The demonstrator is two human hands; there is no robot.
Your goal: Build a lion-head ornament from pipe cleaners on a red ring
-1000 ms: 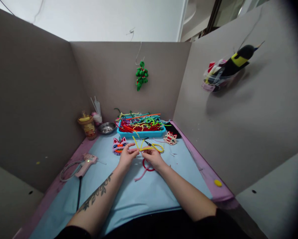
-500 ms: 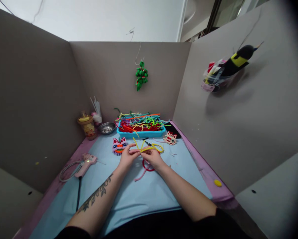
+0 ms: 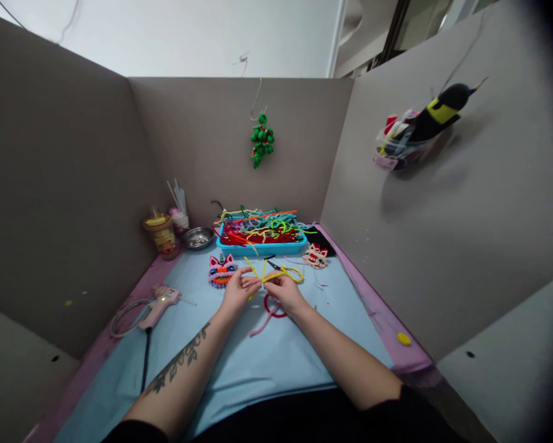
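Observation:
A bent yellow pipe cleaner (image 3: 264, 271) is pinched between both hands at the middle of the table. My left hand (image 3: 238, 288) is closed on it from the left, and one yellow end pokes up past the fingers. From the right, my right hand (image 3: 283, 290) grips the same piece, fingertips nearly meeting the left ones. Just behind the right hand lie scissors (image 3: 296, 274) with dark blades and what look like yellow handles. Under the right hand are a red ring (image 3: 276, 314) and a pink pipe cleaner (image 3: 260, 328), partly covered.
A blue tray (image 3: 239, 250) of coloured pipe cleaners stands behind. A purple animal-face piece (image 3: 221, 271) lies left, a cream one (image 3: 316, 256) right. Farther left are a pink glue gun (image 3: 159, 307), a metal bowl (image 3: 197, 239) and a lidded cup (image 3: 162, 237). Grey panels (image 3: 239, 178) enclose the table.
The yellow pipe cleaner has shifted slightly in my fingers, and a yellow end now shows below my left hand. Both hands stay in nearly the same place.

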